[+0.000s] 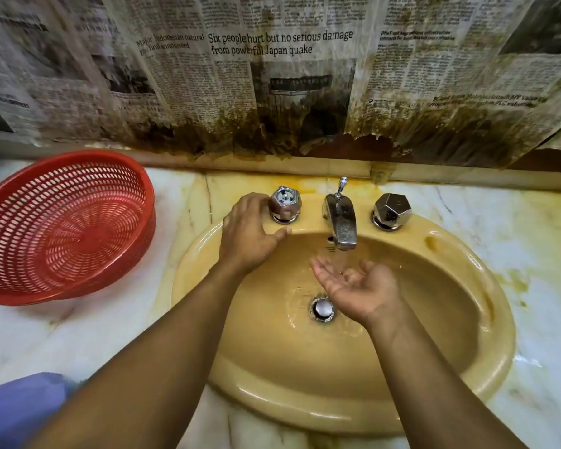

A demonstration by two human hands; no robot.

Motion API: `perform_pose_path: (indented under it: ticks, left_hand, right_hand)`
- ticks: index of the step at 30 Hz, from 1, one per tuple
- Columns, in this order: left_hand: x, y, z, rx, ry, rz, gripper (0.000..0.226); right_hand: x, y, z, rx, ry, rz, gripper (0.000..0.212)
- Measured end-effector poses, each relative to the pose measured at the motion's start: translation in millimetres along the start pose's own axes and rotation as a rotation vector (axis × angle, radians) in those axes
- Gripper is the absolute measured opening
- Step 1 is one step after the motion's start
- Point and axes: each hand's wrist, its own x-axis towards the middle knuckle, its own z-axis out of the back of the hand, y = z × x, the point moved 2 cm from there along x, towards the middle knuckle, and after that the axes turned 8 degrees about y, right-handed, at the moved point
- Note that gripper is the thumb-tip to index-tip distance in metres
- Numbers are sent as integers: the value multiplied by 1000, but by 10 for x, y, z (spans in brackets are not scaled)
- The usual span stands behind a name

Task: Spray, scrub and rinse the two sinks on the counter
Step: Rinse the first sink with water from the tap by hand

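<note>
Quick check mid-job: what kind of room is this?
Most likely a washroom or a kitchen wash corner. A yellow sink is set in a marble counter, and a tap is running water into it. A red basket sits beside the sink, and stained newspaper covers the wall behind.

My left hand [248, 233] blurs at the fingertips beside the left tap handle [285, 204], so I cannot tell if they touch it, my forearms hide part of the sink [499, 351] rim, and the picture's left edge cuts off the red basket [62, 228] and a blue thing [17, 406].
</note>
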Motion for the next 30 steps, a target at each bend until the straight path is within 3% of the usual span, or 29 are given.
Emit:
perform_pose_path:
  ticks: [2, 6, 14, 17, 19, 22, 25, 28, 30]
  left_hand:
    - [113, 6, -4, 71, 67, -42, 50]
    - [227, 22, -9, 156, 92, 6, 74]
    - [238, 13, -27, 164, 68, -6, 76]
    - [234, 4, -33, 133, 65, -10, 73]
    - [226, -5, -17, 94, 57, -15, 70]
    - [185, -73, 20, -21, 64, -16, 75]
    - [208, -138, -16, -118, 104, -2, 78]
    - [298, -156, -53, -144, 84, -21, 67]
    - [339, -149, -68, -133, 76, -46, 61]
  right_hand:
    - [27, -10, -186, 68, 70, 21, 53]
    - [49, 1, -333, 78, 110, 39, 47]
    - [71, 23, -372, 131, 140, 26, 49]
    - [12, 40, -299, 30, 50, 46, 43]
    - [-15, 53, -92, -95, -104, 78, 36]
    - [-101, 206, 50, -230, -217, 207, 39]
    - [-293, 368, -299, -310, -57, 364, 36]
    - [-383, 305, -892, -574, 222, 332, 37]
    - [-312, 198, -1133, -755, 250, 300, 40]
